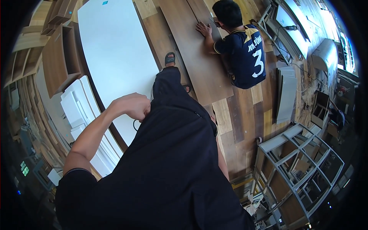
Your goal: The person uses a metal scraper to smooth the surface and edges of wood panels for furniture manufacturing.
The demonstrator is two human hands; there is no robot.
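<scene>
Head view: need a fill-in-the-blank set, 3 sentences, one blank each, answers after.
1. The left hand is bent at the wrist and rests against the wearer's own dark ____.
2. The large white board lies flat on the ____, beside a brown wood-grain panel.
3. A co-worker in a dark blue jersey presses one ____ on that brown panel.

Missing words: clothing; floor; hand
</scene>
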